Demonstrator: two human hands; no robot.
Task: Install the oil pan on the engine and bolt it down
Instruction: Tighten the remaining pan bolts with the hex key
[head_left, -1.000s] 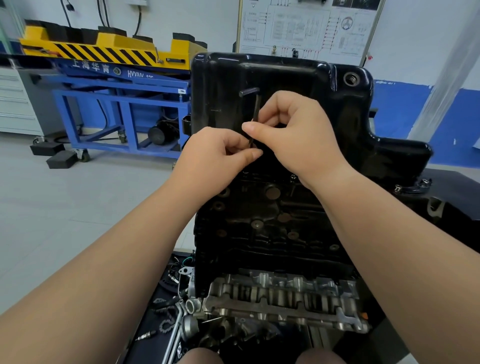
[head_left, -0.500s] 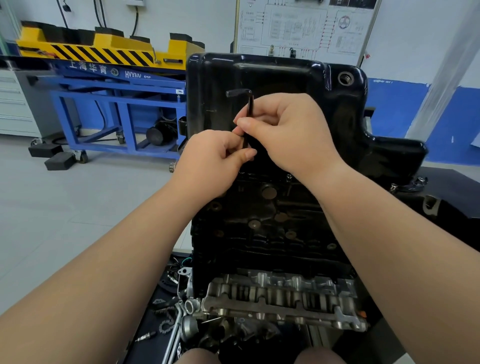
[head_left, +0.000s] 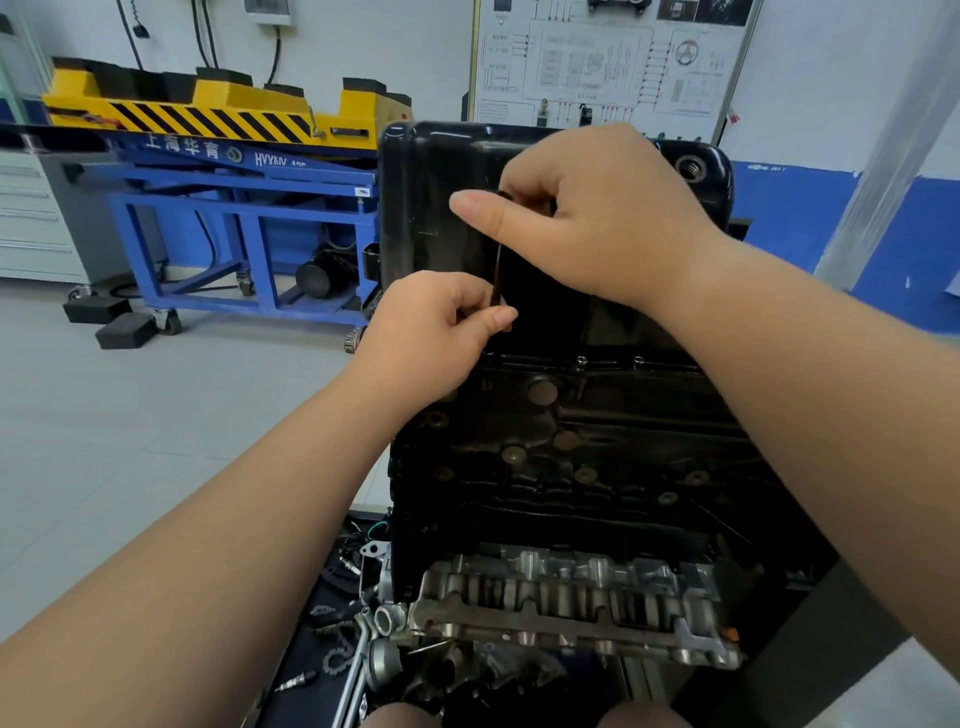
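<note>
The black oil pan (head_left: 431, 208) sits on top of the upturned black engine block (head_left: 545, 457), with a threaded drain hole (head_left: 690, 167) at its far right. A thin black hex key (head_left: 497, 270) stands upright along the pan's near left flange. My right hand (head_left: 587, 213) grips the key's bent top end. My left hand (head_left: 436, 332) pinches the lower shaft just above the flange; the key's tip and any bolt under it are hidden by my fingers. Two bolt heads (head_left: 582, 359) show on the flange to the right.
The silver cylinder head (head_left: 571, 597) juts toward me below the block. Loose parts, a chain and a wrench (head_left: 348, 644) lie on the dark bench at lower left. A blue and yellow lift cart (head_left: 234, 171) stands on the floor behind left; a wiring board (head_left: 597, 57) hangs on the wall.
My right hand has slid up the hex key to its bent top end, covering the short arm. My left hand still pinches the lower shaft at the flange.
</note>
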